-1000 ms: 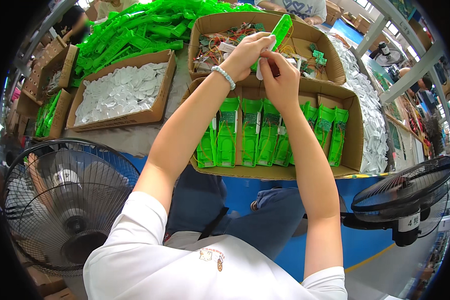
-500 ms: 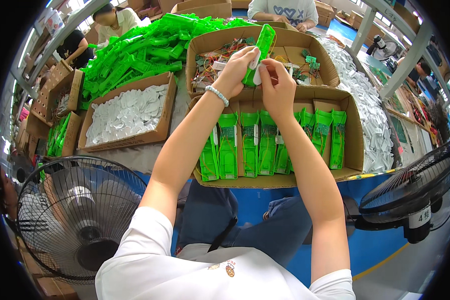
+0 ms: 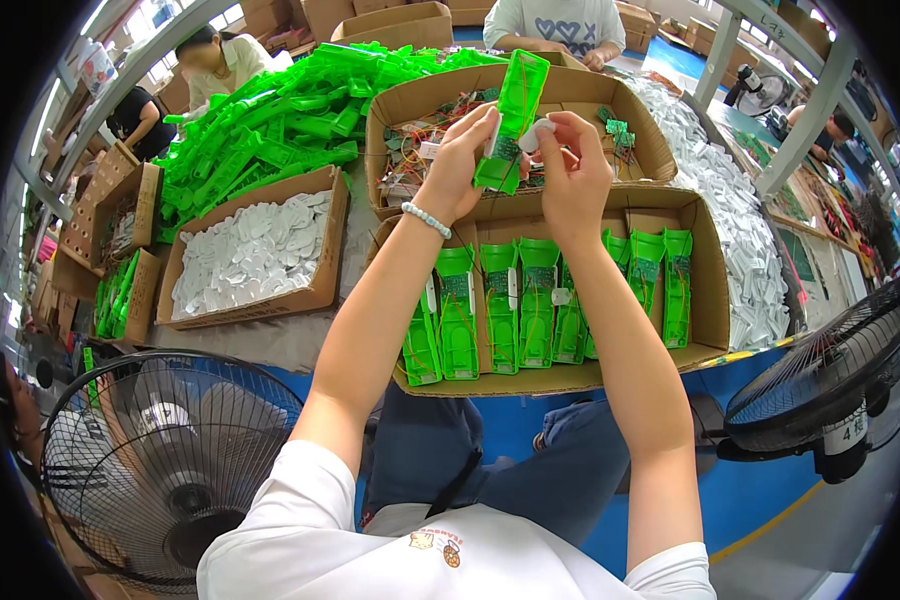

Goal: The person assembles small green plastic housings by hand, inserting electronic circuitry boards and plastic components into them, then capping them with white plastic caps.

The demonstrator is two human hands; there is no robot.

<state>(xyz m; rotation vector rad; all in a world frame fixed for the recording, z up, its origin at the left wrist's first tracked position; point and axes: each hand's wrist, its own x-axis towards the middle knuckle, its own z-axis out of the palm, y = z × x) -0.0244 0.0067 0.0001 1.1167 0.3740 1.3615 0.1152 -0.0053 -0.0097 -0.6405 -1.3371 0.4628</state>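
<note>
My left hand (image 3: pixel 458 165), with a beaded bracelet on its wrist, grips a bright green plastic housing (image 3: pixel 522 95) from its left side. The housing is tilted upright, and a green circuit board and thin wires show inside it. Pinched in the fingers of my right hand (image 3: pixel 576 180) is a small white oval plastic piece (image 3: pixel 536 135), held just right of the housing. Below both hands stands a cardboard box (image 3: pixel 710 270) with a row of green housings (image 3: pixel 457 320) fitted with boards and wires. My right forearm covers part of that row.
Behind is a carton (image 3: pixel 660 150) of wired circuit boards. Left lie a heap of green housings (image 3: pixel 260 120) and a box of white oval pieces (image 3: pixel 255 250). White parts (image 3: pixel 745 230) spread along the right. Fans stand at left (image 3: pixel 170 460) and right (image 3: pixel 820 370). A co-worker (image 3: pixel 555 30) sits opposite.
The white oval piece in my right hand has moved away from the housing, up and right, and turned its flat side into view. My left hand has shifted slightly left with the housing.
</note>
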